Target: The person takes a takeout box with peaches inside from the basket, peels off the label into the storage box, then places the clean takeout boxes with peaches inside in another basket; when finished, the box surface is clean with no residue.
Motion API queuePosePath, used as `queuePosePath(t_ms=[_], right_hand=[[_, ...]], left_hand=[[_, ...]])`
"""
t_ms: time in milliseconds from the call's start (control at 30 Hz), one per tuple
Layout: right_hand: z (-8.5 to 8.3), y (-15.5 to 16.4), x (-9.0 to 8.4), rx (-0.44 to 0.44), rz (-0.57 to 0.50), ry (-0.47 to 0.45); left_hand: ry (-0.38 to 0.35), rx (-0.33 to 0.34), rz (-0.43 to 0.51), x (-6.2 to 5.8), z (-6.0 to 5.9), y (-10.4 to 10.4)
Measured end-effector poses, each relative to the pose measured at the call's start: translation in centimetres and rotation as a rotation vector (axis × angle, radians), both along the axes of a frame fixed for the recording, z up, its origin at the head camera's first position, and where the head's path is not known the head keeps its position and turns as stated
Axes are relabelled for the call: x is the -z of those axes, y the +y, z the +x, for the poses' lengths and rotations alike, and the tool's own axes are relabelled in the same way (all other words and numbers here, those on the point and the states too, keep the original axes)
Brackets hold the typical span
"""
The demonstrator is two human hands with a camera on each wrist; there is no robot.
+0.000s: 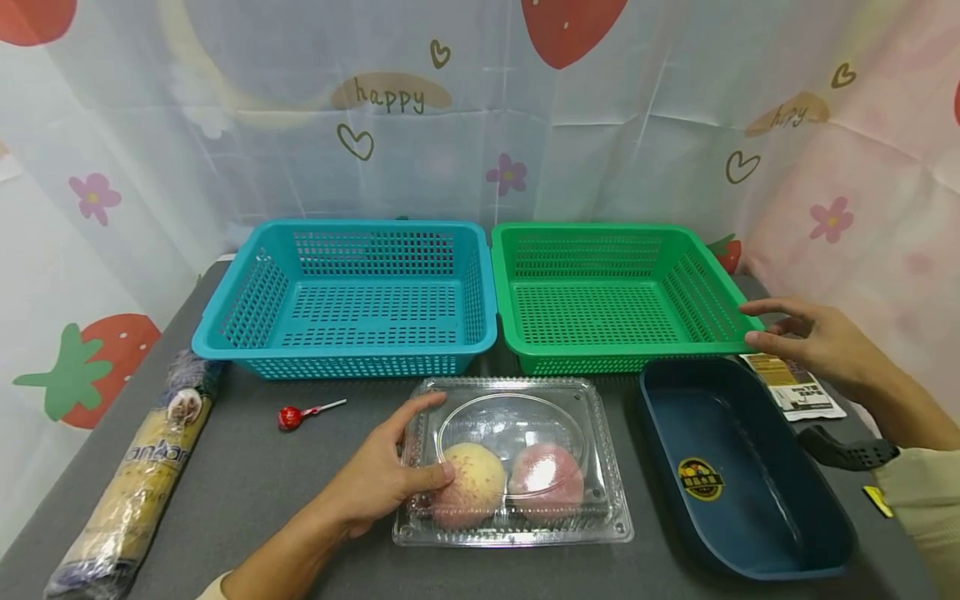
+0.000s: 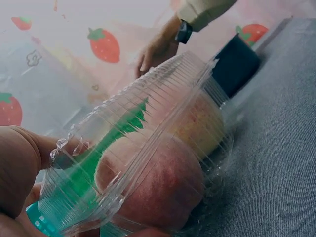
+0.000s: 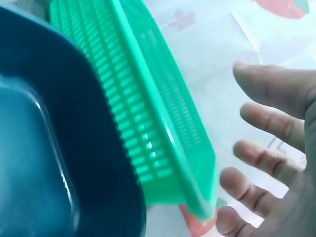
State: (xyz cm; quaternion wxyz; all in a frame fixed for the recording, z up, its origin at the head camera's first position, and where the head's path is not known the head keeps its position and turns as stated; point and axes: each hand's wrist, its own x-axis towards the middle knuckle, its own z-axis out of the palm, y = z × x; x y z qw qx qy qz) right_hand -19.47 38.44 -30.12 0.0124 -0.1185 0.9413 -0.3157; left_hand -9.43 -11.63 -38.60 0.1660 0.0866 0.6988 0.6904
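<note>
A clear plastic clamshell box [image 1: 517, 462] with two peaches in it, one yellowish peach [image 1: 471, 483] and one pink peach [image 1: 546, 481], lies at the front middle of the table. My left hand [image 1: 390, 467] grips its left side, thumb over the lid and fingers along the far left edge. In the left wrist view the ribbed wall of the box [image 2: 133, 163] fills the middle, both peaches showing through. My right hand [image 1: 828, 346] hovers by the right front corner of the green basket [image 1: 720, 348], its fingers spread and loosely bent with nothing between them, as the right wrist view shows.
A blue basket [image 1: 345, 354] stands left of the green one. A dark blue tub [image 1: 750, 475] is right of the box, with a white and gold packet [image 1: 806, 396] beside it. A red lollipop [image 1: 300, 415] and a long wrapped bread pack [image 1: 142, 483] lie to the left.
</note>
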Motion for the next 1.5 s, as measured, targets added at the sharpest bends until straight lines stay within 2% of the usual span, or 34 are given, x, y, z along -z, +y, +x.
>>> queuePosePath(t_ms=[233, 367, 467, 600, 700, 1000, 1200, 1500], right_hand=[[-0.2, 0.8, 1.1, 0.081, -0.078, -0.018], [-0.6, 1.3, 2.0, 0.076, -0.104, -0.013], [-0.9, 1.6, 2.6, 0.059, -0.072, 0.009], [-1.2, 1.9, 3.3, 0.031, -0.005, 0.051], [-1.1, 1.9, 3.7, 0.02, 0.007, 0.065], [-1.2, 1.7, 3.8, 0.016, 0.06, 0.081], [-1.4, 1.5, 3.6, 0.0, 0.095, 0.095], [-1.6, 1.5, 3.4, -0.006, 0.115, 0.089]], left_hand=[[-0.023, -0.004, 0.018, -0.2, 0.2, 0.0], [-0.03, 0.002, 0.046, -0.3, 0.3, 0.0], [-0.04, 0.006, 0.069, -0.4, 0.5, 0.0], [-0.03, -0.012, 0.052, -0.7, 0.6, 0.0], [-0.019, -0.023, 0.036, -1.2, 0.7, -0.2], [0.02, -0.005, 0.008, -3.7, 0.4, -0.7], [-0.001, 0.009, 0.022, -5.9, -0.1, -0.9], [0.021, 0.005, 0.004, -9.5, -1.9, 0.1]])
